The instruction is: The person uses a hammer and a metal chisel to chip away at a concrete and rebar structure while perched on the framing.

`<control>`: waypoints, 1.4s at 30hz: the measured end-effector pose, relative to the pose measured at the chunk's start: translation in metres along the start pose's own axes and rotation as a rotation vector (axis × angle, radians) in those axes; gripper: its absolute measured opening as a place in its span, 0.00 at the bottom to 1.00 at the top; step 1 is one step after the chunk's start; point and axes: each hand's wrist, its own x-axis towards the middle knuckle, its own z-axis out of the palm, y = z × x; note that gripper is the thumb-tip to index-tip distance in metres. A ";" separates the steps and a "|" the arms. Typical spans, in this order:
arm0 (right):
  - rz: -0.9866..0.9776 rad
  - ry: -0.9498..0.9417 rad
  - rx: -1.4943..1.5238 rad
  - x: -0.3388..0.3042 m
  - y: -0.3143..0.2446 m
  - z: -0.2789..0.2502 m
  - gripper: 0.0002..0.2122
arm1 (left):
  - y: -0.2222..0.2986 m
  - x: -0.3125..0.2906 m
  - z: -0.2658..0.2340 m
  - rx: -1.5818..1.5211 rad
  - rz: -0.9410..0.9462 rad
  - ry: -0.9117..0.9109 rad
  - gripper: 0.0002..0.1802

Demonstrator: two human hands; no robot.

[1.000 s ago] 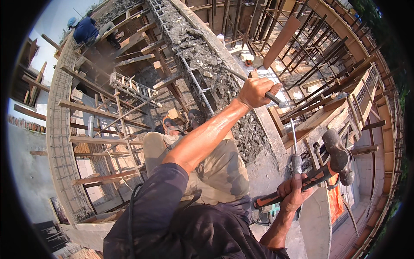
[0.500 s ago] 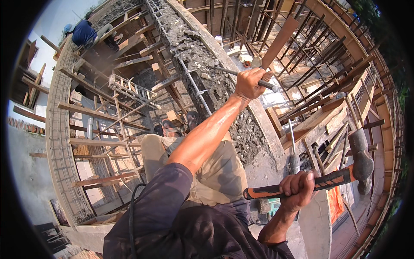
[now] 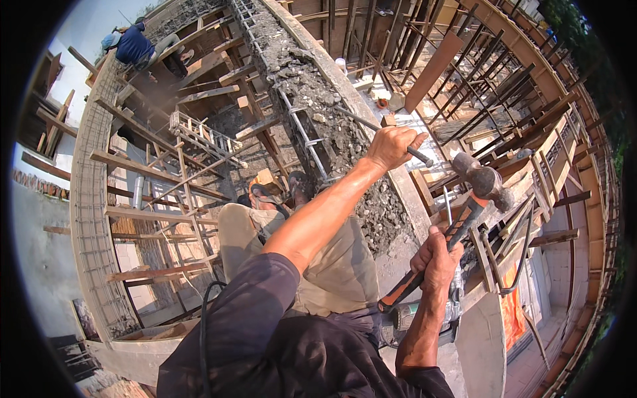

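My left hand is closed around a steel chisel, held slantwise over the broken concrete of a beam. The chisel's far end meets the rubble at the beam's edge; its butt end sticks out to the right of my fist. My right hand grips a hammer with a black and orange handle. Its heavy steel head is raised, a little right of and below the chisel's butt, not touching it. Exposed rebar runs along the beam's left side.
A power tool lies beside my right forearm, partly hidden. Timber props and a wooden ladder fill the pit at left. Upright rebar stands at the far right. Another person crouches at the far left.
The hammer has swung up and left, its head now close to the chisel's butt end. My left hand still holds the chisel, slightly lower and further right.
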 end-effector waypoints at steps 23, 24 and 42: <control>0.276 0.204 -0.306 -0.034 0.074 -0.114 0.13 | -0.050 0.001 -0.011 -0.024 0.001 -0.277 0.23; 0.278 0.221 -0.319 -0.038 0.082 -0.119 0.13 | -0.053 0.034 -0.028 -0.063 0.001 -0.095 0.25; 0.431 0.164 -0.661 -0.045 0.187 -0.128 0.14 | -0.073 0.160 -0.191 -0.342 -0.113 0.883 0.25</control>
